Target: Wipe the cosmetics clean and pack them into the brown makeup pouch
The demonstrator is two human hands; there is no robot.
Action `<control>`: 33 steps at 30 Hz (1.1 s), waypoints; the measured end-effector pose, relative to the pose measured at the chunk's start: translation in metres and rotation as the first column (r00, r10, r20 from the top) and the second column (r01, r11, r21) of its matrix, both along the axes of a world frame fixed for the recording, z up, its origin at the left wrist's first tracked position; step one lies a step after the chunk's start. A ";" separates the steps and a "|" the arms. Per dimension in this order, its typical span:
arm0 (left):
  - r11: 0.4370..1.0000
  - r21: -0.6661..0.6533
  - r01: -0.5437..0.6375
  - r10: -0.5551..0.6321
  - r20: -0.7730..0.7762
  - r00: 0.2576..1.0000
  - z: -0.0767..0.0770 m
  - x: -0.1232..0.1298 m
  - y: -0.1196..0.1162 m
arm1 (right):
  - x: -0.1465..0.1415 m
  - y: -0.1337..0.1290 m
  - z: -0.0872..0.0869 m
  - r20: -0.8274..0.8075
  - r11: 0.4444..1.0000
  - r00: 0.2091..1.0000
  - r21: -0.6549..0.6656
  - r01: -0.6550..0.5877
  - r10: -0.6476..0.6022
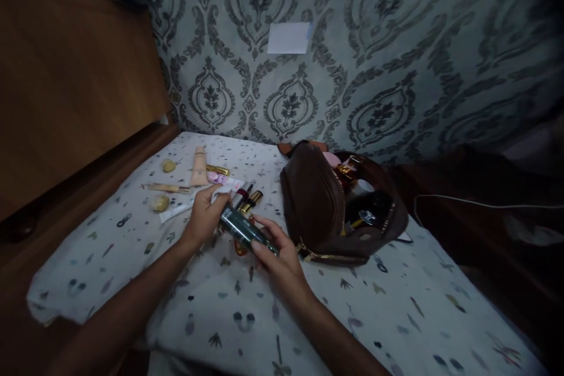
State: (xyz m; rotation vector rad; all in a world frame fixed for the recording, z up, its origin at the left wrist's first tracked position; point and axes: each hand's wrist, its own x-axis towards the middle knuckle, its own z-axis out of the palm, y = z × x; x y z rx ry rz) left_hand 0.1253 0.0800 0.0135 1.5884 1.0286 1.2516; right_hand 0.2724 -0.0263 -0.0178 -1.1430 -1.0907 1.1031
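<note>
A dark green bottle (244, 229) with pale lettering lies slanted between my two hands, above the cloth. My right hand (282, 252) grips its lower right end, with thumb and fingers on either side. At the upper left end, my left hand (205, 217) is closed around it. Something white (223, 190) shows by the left fingers; whether it is held or lies behind is unclear. Just beyond the bottle are a gold and black lipstick tube (252, 202) and a dark-red-banded tube (240, 196). An amber item (240, 248) is partly hidden beneath the bottle.
An unzipped brown bag (312, 188) stands at right with cosmetics inside. Toward the left lie a beige tube (200, 167), a gold tube (218, 170), a slim tube (170, 188) and two yellowish items (160, 204). A wooden panel (79, 82) borders the left; a patterned wall rises behind.
</note>
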 end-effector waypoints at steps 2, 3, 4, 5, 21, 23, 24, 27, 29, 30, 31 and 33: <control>1.000 0.013 -0.021 0.021 0.003 1.000 -0.001 -0.002 0.002 | -0.002 0.000 0.003 -0.235 0.987 0.970 -0.130 -0.093 0.060; 0.999 0.036 -0.009 0.010 -0.023 1.000 -0.001 -0.003 0.002 | -0.003 0.000 0.004 -0.311 0.977 0.948 -0.166 -0.130 0.073; 0.996 0.082 0.016 -0.010 -0.072 0.997 -0.002 -0.005 0.003 | -0.004 0.000 0.004 -0.357 0.971 0.931 -0.184 -0.152 0.078; 0.987 0.152 0.047 -0.025 -0.142 0.990 -0.002 -0.007 0.003 | -0.005 0.000 0.004 -0.382 0.969 0.921 -0.189 -0.158 0.076; 0.392 0.826 0.405 0.238 -0.516 0.823 -0.004 -0.005 -0.021 | -0.010 -0.002 -0.006 -0.345 0.975 0.937 -0.188 -0.122 0.051; 0.500 0.794 0.346 0.183 -0.487 0.854 -0.003 -0.009 -0.017 | -0.009 -0.002 -0.003 -0.352 0.976 0.935 -0.188 -0.107 0.035; 0.581 0.758 0.296 0.152 -0.459 0.875 -0.002 -0.011 -0.015 | -0.009 -0.002 -0.002 -0.359 0.978 0.933 -0.181 -0.104 0.032; 0.812 0.571 0.120 0.097 -0.335 0.937 -0.001 -0.013 -0.009 | -0.008 -0.002 -0.001 -0.362 0.979 0.931 -0.164 -0.117 0.051; 0.884 0.462 0.069 0.079 -0.293 0.953 0.000 -0.012 -0.008 | -0.007 -0.003 -0.002 -0.345 0.978 0.936 -0.165 -0.125 0.061; 0.899 0.433 0.068 0.068 -0.290 0.955 0.000 -0.011 -0.007 | -0.007 -0.003 -0.003 -0.341 0.979 0.938 -0.165 -0.122 0.059; 0.906 0.417 0.072 0.057 -0.288 0.956 0.001 -0.010 -0.007 | -0.007 -0.002 -0.003 -0.338 0.980 0.940 -0.162 -0.113 0.052; 0.915 0.397 0.066 0.047 -0.268 0.962 0.001 -0.010 -0.008 | -0.007 -0.002 -0.002 -0.343 0.988 0.939 -0.132 -0.074 0.025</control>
